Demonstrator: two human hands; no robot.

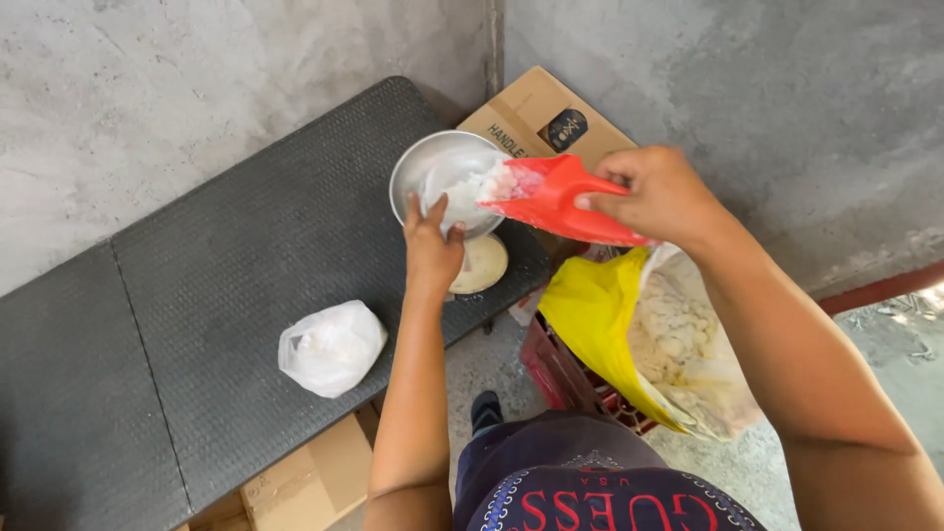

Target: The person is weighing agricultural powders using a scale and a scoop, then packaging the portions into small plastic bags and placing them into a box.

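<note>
My right hand (661, 195) grips a red plastic scoop (551, 202) tilted over a round metal bowl (418, 167) that rests on a scale with a pale dial (482, 265). White lumpy stuff (487, 185) sits at the scoop's mouth and in a clear bag inside the bowl. My left hand (433, 246) holds the bowl's near rim and the bag's edge. The bowl stands at the far right end of a dark textured table (226, 275).
A tied white plastic bag (331, 347) lies on the table near its front edge. A yellow sack (600, 315) with whitish contents (678, 344) stands open in a red crate (560, 379) below my right arm. Cardboard boxes sit behind the bowl (551, 113) and under the table (310, 482).
</note>
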